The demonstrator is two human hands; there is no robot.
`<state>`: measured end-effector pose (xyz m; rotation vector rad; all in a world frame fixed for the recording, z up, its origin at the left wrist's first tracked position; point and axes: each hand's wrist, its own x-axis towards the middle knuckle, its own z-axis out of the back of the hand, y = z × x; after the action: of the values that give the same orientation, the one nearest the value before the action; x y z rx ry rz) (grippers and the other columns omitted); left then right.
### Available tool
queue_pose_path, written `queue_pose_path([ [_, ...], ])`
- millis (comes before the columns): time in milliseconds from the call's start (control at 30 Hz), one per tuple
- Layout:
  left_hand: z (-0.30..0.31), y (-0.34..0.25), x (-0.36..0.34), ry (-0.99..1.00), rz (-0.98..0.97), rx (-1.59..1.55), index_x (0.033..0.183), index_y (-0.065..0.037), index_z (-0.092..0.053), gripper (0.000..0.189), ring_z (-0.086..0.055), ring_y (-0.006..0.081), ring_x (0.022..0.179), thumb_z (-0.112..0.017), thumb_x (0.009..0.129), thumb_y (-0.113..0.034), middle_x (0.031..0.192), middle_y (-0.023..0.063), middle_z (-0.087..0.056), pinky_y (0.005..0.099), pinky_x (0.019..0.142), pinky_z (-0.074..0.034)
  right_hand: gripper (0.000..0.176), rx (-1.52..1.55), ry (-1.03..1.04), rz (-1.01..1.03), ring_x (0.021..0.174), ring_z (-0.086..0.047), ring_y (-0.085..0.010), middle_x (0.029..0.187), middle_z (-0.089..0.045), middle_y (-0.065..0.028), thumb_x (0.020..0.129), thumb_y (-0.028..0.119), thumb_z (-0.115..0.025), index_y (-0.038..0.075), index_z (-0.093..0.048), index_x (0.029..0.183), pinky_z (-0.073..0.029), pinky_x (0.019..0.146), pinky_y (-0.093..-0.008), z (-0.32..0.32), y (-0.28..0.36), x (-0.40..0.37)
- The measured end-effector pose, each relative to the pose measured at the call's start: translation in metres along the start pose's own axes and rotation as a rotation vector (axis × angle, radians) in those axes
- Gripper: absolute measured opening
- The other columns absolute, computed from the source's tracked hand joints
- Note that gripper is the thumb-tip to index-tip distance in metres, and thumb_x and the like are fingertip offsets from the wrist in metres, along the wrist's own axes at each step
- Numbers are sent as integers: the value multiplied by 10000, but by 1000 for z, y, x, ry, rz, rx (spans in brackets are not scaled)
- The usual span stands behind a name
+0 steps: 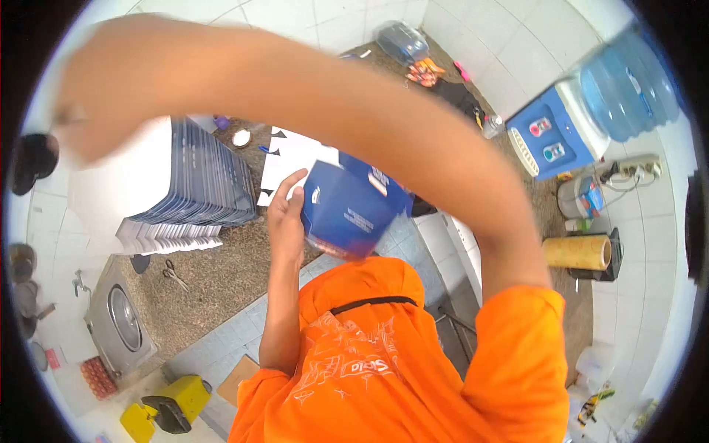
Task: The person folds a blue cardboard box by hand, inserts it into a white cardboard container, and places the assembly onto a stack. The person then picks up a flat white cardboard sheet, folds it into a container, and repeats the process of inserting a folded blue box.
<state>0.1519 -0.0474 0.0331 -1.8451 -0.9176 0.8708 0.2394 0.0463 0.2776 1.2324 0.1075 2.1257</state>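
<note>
A blue printed folder [343, 210] is held upright in front of the orange shirt, with my left hand [286, 214] gripping its left edge. My right arm reaches across the upper view to the far left. There my right hand [88, 118] is smeared by motion, beside and above a tall stack of dark blue folded sheets [210, 177] with a white top; its fingers cannot be made out. White die-cut sheets [295, 156] lie on the granite counter [221, 284] behind the folder.
Scissors [174, 275] lie on the counter near a steel sink [125, 317]. A blue water dispenser [554, 133] and a yellow roll [580, 252] are at the right. A clear plastic container [402, 42] sits at the back corner. Below left is a yellow-and-black object [173, 406].
</note>
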Motion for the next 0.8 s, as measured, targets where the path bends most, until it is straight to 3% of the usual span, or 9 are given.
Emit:
queue_pose_path([
  [33,7,-2,-5,-17,7,48,1425,-30,-499,372,-642,78,835,-522,1069,-135,980,72,-724,222,765,-508,281,-156,-332,280,653,-668,-340,688,-684,-131,886,353,-659,131,-760,1026,-528,617,-476,-6,-17,-35],
  [100,25,-1,-9,-37,-20,84,1421,-30,-496,368,-630,69,786,-523,1063,-112,943,68,-724,211,720,-490,215,-106,-38,-370,589,-661,-286,676,-675,-98,875,316,-702,141,-755,986,-515,551,-406,11,-18,-128],
  [133,33,-1,-11,-38,-30,136,1417,-30,-492,366,-619,60,737,-523,1057,-88,907,64,-724,200,674,-472,179,-188,-220,-369,509,-609,-267,598,-616,-94,913,302,-698,152,-754,993,-470,507,-385,0,-31,-174],
  [167,39,-2,-14,-24,-38,177,1432,-37,-456,383,-608,44,702,-508,1054,-75,857,57,-722,192,633,-445,183,-161,-25,-753,464,-561,-239,540,-559,-96,940,298,-693,142,-752,1016,-413,480,-365,7,-16,-209],
  [267,34,-12,-26,12,-49,237,1436,-52,-433,390,-609,31,724,-492,1051,-62,845,64,-718,186,623,-442,285,0,-117,-1029,473,-427,-59,515,-445,3,964,269,-705,96,-745,1187,-328,479,-286,-19,-12,-294],
  [367,34,-10,-28,114,-21,237,1434,-67,-400,386,-614,34,687,-496,1060,-89,808,57,-718,185,615,-446,359,245,-324,-1202,552,-382,-13,567,-432,80,970,268,-717,66,-721,1267,-297,504,-243,-34,-9,-315],
  [533,37,-7,-29,135,40,305,1412,-72,-406,382,-618,40,655,-522,1049,-91,762,44,-704,188,610,-447,386,727,-330,-1307,609,-328,-26,660,-403,111,921,254,-782,46,-734,1243,-254,538,-240,-47,-15,-330],
  [600,42,-6,-28,174,96,354,1404,-70,-418,384,-615,40,652,-526,1035,-76,748,39,-696,190,610,-445,358,886,13,-1115,630,-326,-26,684,-400,104,900,223,-798,41,-747,1205,-254,541,-235,-42,-13,-329],
  [800,51,-19,-27,218,180,421,1389,-60,-445,387,-601,38,632,-536,1012,-63,732,28,-673,193,598,-430,280,599,-36,-1349,655,-364,-48,685,-415,67,874,194,-809,60,-761,1114,-305,592,-244,-48,-6,-304],
])
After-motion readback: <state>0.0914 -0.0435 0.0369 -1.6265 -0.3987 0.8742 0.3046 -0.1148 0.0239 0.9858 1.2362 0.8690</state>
